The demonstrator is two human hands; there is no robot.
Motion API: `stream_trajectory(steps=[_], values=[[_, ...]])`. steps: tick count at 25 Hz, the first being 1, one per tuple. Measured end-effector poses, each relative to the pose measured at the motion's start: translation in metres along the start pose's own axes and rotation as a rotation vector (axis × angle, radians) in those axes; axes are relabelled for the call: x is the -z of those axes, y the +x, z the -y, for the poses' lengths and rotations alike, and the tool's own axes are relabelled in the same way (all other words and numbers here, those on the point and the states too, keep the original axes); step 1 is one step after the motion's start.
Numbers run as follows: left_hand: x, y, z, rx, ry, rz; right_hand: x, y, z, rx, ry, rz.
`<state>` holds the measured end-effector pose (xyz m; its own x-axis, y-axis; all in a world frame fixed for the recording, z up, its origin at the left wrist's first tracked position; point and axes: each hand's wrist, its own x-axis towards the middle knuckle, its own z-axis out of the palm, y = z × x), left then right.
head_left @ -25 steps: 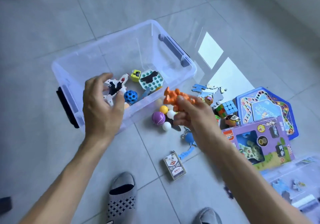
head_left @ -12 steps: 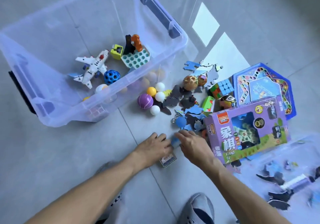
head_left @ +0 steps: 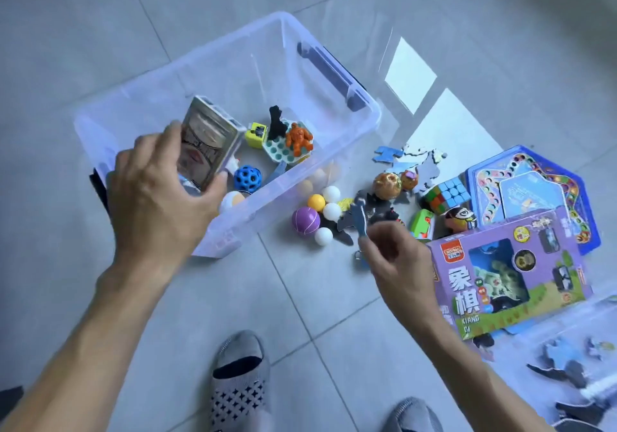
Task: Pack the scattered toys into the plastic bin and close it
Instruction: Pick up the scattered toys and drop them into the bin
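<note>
A clear plastic bin point(head_left: 334, 144) stands open on the tiled floor. My left hand point(head_left: 160, 198) grips a card box point(head_left: 208, 144) above the bin's near left part. My right hand point(head_left: 397, 258) pinches a thin blue toy piece point(head_left: 360, 218) above the floor, right of the bin. Inside the bin lie an orange figure point(head_left: 299, 138), a blue holed ball point(head_left: 247, 179), a yellow cube point(head_left: 256, 134) and a teal hexagon toy point(head_left: 283, 151). Loose balls, among them a purple ball point(head_left: 305, 220), lie just outside the bin's right wall.
A purple boxed game point(head_left: 507, 274), a blue hexagonal board game point(head_left: 531, 194), a cube puzzle point(head_left: 445, 194) and scattered puzzle pieces lie to the right. The clear lid point(head_left: 567, 358) with pieces on it is at the lower right. My socked feet point(head_left: 238, 381) stand below.
Both hands rose from the floor. The left lifted the card box over the bin; the right picked up the blue piece. The camera pulled back, and the orange figure now lies in the bin.
</note>
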<state>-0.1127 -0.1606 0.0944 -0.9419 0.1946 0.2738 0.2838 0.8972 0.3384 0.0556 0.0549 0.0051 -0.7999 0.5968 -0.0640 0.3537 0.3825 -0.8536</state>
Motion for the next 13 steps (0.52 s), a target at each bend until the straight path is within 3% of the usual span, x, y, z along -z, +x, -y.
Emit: stream_trajectory(steps=[2,5,7,9,13], values=[[-0.007,0.005,0.009,0.033,0.082,0.028,0.008,0.033,0.068,0.121,0.141,-0.053],[-0.028,-0.041,-0.017,-0.298,-0.12,0.021,0.014,0.085,0.099,0.129,0.063,0.004],[-0.061,-0.07,-0.03,-0.511,-0.168,0.165,0.016,0.096,0.067,0.084,-0.06,-0.053],[-0.107,-0.074,-0.037,-0.546,-0.087,0.331,0.009,0.084,0.012,0.068,-0.294,-0.035],[-0.192,-0.058,-0.03,-0.422,0.25,0.724,-0.017,0.033,-0.102,0.062,-0.692,0.388]])
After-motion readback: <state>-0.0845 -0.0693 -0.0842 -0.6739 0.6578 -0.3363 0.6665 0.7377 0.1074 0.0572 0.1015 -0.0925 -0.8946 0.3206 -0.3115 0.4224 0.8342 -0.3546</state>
